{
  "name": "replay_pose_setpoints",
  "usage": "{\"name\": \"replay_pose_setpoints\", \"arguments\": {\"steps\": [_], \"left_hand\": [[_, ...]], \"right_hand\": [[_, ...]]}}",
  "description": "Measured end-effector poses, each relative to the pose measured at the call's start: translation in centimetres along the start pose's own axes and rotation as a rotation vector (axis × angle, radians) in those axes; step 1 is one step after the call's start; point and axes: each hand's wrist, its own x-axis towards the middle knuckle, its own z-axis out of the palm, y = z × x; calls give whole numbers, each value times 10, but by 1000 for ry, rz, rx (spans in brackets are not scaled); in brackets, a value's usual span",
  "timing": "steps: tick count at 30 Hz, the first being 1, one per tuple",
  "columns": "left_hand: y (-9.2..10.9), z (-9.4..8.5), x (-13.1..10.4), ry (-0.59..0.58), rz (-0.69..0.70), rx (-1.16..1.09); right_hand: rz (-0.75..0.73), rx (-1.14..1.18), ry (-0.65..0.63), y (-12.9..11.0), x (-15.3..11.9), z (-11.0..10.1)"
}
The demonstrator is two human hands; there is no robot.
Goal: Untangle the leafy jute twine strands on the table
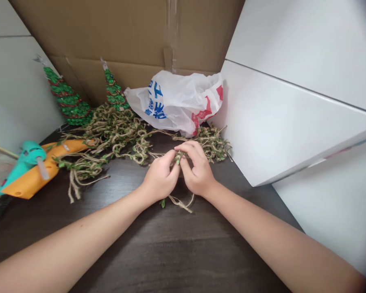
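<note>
Both hands meet over the dark wooden table, near the middle of the view. My left hand is closed, its thumb and fingertips pinching a leafy twine garland. From the other side my right hand curls its fingers round the same piece. Twine ends and a small green leaf stick out below the hands. Part of the garland is hidden by the fingers.
Behind lie a heap of leafy twine, a second heap and a white plastic bag. Two green tinsel trees stand at the back left. A teal glue gun rests on an orange holder. White boxes bound the right.
</note>
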Motion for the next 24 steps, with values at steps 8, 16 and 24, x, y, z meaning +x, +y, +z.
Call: {"name": "replay_pose_setpoints", "arguments": {"steps": [8, 16, 24], "left_hand": [[1, 1, -1, -32, -17, 30], [2, -2, -2, 13, -10, -46], [2, -2, -1, 34, 7, -52]], "right_hand": [[32, -20, 36, 0, 0, 0], [48, 19, -23, 1, 1, 0], [67, 24, -36, 0, 1, 0]]}}
